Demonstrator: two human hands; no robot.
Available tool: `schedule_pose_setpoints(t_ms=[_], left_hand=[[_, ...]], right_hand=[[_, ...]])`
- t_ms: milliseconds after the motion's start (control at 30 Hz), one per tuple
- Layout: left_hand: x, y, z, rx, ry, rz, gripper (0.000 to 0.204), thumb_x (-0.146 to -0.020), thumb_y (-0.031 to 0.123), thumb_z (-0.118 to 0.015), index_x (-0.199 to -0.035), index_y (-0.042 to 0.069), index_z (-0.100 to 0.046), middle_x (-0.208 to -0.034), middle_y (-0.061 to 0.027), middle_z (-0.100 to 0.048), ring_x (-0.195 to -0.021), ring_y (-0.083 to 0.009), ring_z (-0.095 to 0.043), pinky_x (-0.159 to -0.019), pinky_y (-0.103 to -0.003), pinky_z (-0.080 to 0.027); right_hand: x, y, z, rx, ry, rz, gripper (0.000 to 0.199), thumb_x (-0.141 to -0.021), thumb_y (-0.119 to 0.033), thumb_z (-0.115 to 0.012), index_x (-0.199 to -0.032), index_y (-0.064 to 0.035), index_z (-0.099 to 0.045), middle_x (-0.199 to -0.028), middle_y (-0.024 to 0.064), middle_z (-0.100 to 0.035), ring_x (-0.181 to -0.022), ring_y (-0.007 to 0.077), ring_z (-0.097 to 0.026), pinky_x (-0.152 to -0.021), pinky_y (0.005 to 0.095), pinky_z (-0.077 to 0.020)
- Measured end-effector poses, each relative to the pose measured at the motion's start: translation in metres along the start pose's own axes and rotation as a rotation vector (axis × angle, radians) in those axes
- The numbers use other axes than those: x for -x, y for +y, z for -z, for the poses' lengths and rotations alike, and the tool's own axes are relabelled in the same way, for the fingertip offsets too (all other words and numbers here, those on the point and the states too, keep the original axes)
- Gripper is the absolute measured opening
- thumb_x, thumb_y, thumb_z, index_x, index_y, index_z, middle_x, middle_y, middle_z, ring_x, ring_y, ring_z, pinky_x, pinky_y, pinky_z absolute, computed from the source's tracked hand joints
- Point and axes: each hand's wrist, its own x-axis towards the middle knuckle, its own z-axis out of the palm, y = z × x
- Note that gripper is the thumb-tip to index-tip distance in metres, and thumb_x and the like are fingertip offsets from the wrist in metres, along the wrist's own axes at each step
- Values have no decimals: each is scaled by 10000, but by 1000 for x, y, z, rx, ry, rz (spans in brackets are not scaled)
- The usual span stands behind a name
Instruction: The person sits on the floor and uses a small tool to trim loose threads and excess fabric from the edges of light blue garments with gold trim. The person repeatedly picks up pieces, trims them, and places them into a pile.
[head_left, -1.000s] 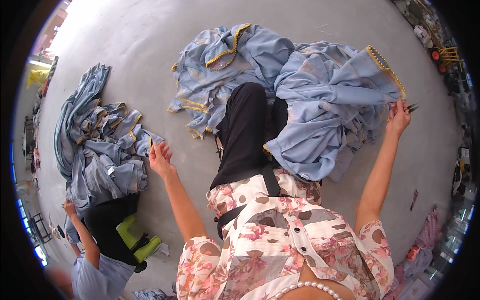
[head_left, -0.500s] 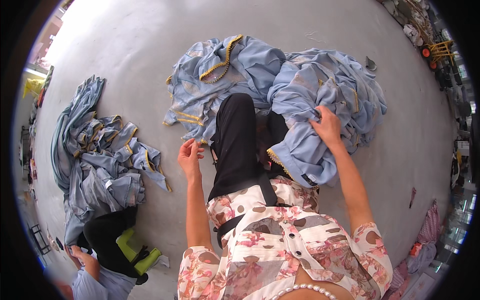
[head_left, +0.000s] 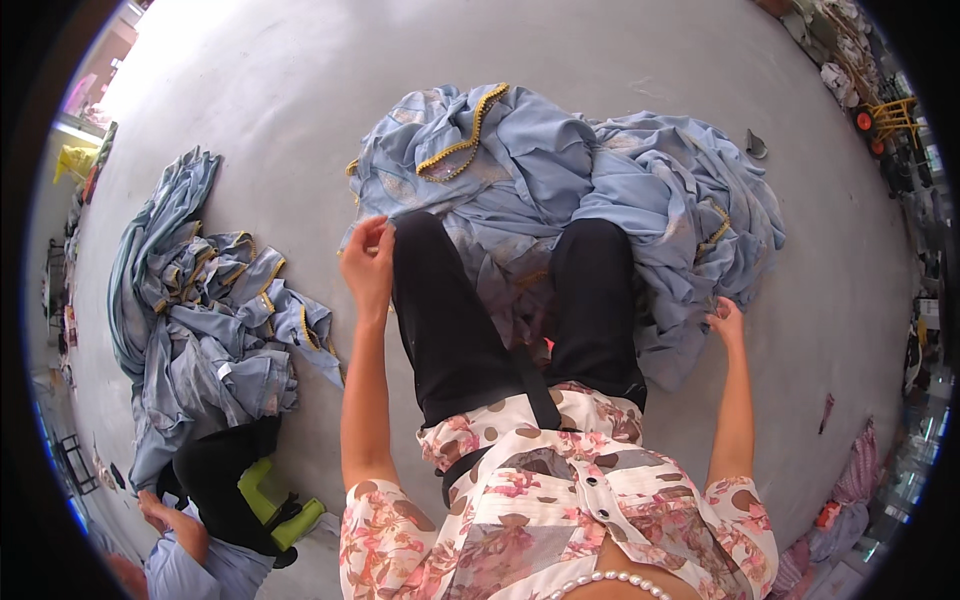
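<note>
A large heap of light blue cloth pieces [head_left: 540,150] with yellow beaded trim lies on the floor in front of my knees and spreads to the right. My left hand [head_left: 368,268] is raised beside my left knee at the heap's left edge. Its fingers are curled toward the thumb, and anything between them is too small to make out. Low on the right, my right hand [head_left: 727,320] hovers beside the hanging edge of the blue cloth, its bent fingers apart from the thumb. No cloth lies over my thighs.
At left, another heap of blue garments [head_left: 215,330] lies before a seated co-worker [head_left: 195,550], near a lime-green stool [head_left: 275,505]. A small dark scrap [head_left: 756,145] rests beyond my heap. Pink checked cloth [head_left: 858,465] and an orange-wheeled cart [head_left: 880,120] stand along the right side.
My right hand has released the blue piece and moved right and down. That piece has left my right thigh for the heap. My left hand has risen toward the left knee.
</note>
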Motion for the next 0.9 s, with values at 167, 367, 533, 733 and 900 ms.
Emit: schedule_pose_setpoints(t_ms=[167, 367, 533, 733, 900], left_hand=[[-42, -6, -87, -101, -157, -258, 194, -741, 98, -682, -930, 58, -664, -828, -75, -658, -761, -186, -631, -715, -289, -482], [-55, -38, -168, -517, -239, -523, 588, -674, 203, -759, -1214, 163, -531, -1251, -154, -503, -1132, -303, -492, -905, -394, -400], [-93, -58, -189, -872, -192, -370, 752, -651, 276, -755, -1314, 209, -408, -1221, -143, -531, -1139, -295, -508, -933, -518, -343], [-122, -77, -159, -552, -321, 45, 191, -735, 262, -581, -840, 155, -699, -824, -130, -671, -859, -297, -641, -775, -335, -474], [-176, -40, -92, 210, -163, 172, 189, -762, 175, -532, -845, 45, -641, -758, -60, -625, -713, -177, -590, -679, -321, -479]], right_hand=[[44, 65, 56, -103, 129, -141, 431, -745, -19, -624, -1167, 5, -541, -844, 72, -650, -552, 106, -575, -449, 222, -435], [103, 23, 56, -96, 273, -342, 252, -832, -110, -550, -1074, -42, -577, -862, 35, -668, -527, 73, -555, -387, 193, -312], [129, 8, 34, -142, 269, -325, 217, -851, -105, -535, -1050, -32, -577, -840, 46, -670, -515, 73, -548, -388, 196, -307], [132, -12, 8, -244, 217, -223, 181, -878, -85, -518, -1032, -9, -574, -807, 61, -662, -501, 70, -532, -404, 198, -322], [96, -74, -22, -323, 147, 15, 170, -895, -95, -522, -1023, 5, -572, -807, 60, -654, -521, 57, -518, -439, 192, -354]])
